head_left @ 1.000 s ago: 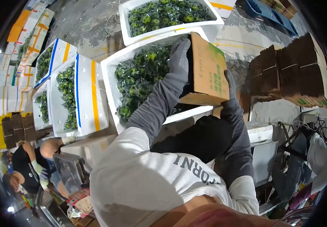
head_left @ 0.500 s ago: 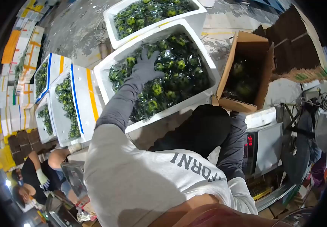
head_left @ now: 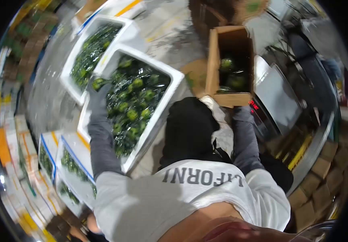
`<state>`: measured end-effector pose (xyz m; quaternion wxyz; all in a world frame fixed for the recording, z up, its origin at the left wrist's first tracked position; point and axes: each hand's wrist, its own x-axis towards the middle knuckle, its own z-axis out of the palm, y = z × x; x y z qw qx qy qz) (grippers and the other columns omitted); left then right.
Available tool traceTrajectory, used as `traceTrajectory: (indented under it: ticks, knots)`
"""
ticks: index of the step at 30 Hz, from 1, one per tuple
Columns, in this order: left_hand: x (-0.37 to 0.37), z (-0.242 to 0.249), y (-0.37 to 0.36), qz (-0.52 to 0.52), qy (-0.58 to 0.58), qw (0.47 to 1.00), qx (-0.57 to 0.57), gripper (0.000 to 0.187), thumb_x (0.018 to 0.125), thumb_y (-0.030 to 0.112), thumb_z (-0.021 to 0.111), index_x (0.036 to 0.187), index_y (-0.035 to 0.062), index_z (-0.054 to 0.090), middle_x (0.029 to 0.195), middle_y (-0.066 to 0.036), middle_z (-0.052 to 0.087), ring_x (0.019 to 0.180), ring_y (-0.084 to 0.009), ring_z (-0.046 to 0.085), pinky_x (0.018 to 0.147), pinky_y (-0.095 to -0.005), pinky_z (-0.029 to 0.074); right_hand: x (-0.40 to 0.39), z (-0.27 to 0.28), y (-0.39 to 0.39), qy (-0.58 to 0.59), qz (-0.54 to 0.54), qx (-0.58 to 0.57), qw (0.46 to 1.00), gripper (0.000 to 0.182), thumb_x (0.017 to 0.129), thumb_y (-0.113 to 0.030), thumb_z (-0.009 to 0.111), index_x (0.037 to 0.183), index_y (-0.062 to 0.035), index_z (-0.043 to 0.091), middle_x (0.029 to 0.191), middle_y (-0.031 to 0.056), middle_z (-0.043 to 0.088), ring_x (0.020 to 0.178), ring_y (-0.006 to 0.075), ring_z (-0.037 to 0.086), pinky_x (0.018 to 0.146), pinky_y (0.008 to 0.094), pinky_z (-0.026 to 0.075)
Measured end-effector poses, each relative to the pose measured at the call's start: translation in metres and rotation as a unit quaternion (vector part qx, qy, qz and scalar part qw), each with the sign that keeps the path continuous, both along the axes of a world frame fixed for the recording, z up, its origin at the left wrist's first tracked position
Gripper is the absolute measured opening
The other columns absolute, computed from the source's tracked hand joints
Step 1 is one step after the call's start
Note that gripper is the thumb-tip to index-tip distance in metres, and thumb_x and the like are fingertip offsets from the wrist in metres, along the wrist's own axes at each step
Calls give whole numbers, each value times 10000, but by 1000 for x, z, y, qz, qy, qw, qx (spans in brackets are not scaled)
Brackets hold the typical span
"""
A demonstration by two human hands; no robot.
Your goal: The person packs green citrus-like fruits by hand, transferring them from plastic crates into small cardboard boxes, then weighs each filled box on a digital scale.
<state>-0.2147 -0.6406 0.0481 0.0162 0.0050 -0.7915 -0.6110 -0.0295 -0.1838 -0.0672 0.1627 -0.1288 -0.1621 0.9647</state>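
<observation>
My left hand (head_left: 98, 88), in a grey glove, is closed on a wrapped green fruit (head_left: 98, 83) at the left rim of a white foam box (head_left: 176, 80). Wrapped green fruits in clear film (head_left: 132, 114) fill that box. Beyond it on the left stands a second foam box (head_left: 70, 86) of the same goods. My right hand (head_left: 242, 109) is at the near side of an open cardboard box (head_left: 232, 99), its fingers hidden by the box. A few green fruits (head_left: 227, 63) lie inside the cardboard box.
A scale with a red display (head_left: 253, 105) stands right of the cardboard box. More foam boxes (head_left: 75, 147) with greens are at the lower left, beside stacked white boxes (head_left: 24, 149). Brown cartons (head_left: 321, 167) lie at the lower right.
The view has turned, so the boxes sit differently in the frame. My left hand was spread over the fruits; now it is closed on one at the box's left rim.
</observation>
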Motion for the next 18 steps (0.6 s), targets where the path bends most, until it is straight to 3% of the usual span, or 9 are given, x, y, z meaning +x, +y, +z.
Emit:
traceTrajectory:
  ticks: [2,7,8,10,12,14,15,17,18]
  knots:
    - [6,47,57,-89,9,990,111,811,727,-16,716,1397,4,259,1197,-166,485,985,-229,570,811,-302,524,10,-3,1,15,-17,-21,1000,551,913,-431,530,1270,-13,497,1113,158,630,902,266,665,778,392,572]
    - [73,129,228,-372,-10,905,205,841,738,123,725,1432,64,253,1266,-169,457,1100,-246,523,896,-353,485,22,-9,4,67,-25,-63,995,592,910,-445,528,1297,-1,470,1140,185,616,929,291,661,802,413,568]
    - [76,130,256,-406,-51,893,186,832,735,175,740,1427,74,290,1282,-184,454,1145,-269,501,937,-374,460,24,-9,6,83,-28,-69,994,608,910,-444,529,1311,6,453,1160,204,605,955,306,655,821,425,563]
    - [72,119,301,-469,281,827,-132,753,741,247,750,1385,87,396,1330,-230,413,1244,-337,421,1017,-408,383,35,-10,15,144,-9,-104,984,610,912,-442,530,1310,14,453,1170,217,598,949,318,656,803,437,568]
    - [87,113,324,-479,282,819,-145,656,779,312,723,1340,93,465,1405,-262,316,1330,-374,319,1051,-433,332,48,-27,29,117,-83,-196,970,616,906,-444,539,1310,14,454,1160,216,604,945,327,655,801,442,568]
    - [92,100,333,-522,185,828,-82,634,814,265,698,1358,67,439,1415,-244,327,1339,-345,317,1060,-436,329,65,-67,61,160,-107,-135,972,624,900,-448,549,1311,11,454,1156,210,607,945,327,655,806,436,567]
    - [97,88,337,-551,43,833,-15,612,846,246,653,1381,78,406,1392,-207,354,1310,-312,353,1031,-425,362,75,-78,76,179,-118,-104,971,627,897,-450,554,1311,10,453,1155,208,608,945,326,654,808,434,566]
    - [104,57,348,-565,-249,780,99,571,911,207,564,1425,100,340,1347,-133,407,1252,-246,423,972,-403,429,95,-66,92,216,-134,-80,964,636,892,-455,560,1314,7,449,1159,206,606,945,318,655,807,437,566]
    - [107,40,357,-587,-262,756,123,563,916,199,554,1426,97,336,1327,-130,427,1234,-236,439,949,-401,444,104,-54,94,233,-139,-71,960,641,889,-458,564,1315,6,447,1161,205,605,945,313,655,807,439,566]
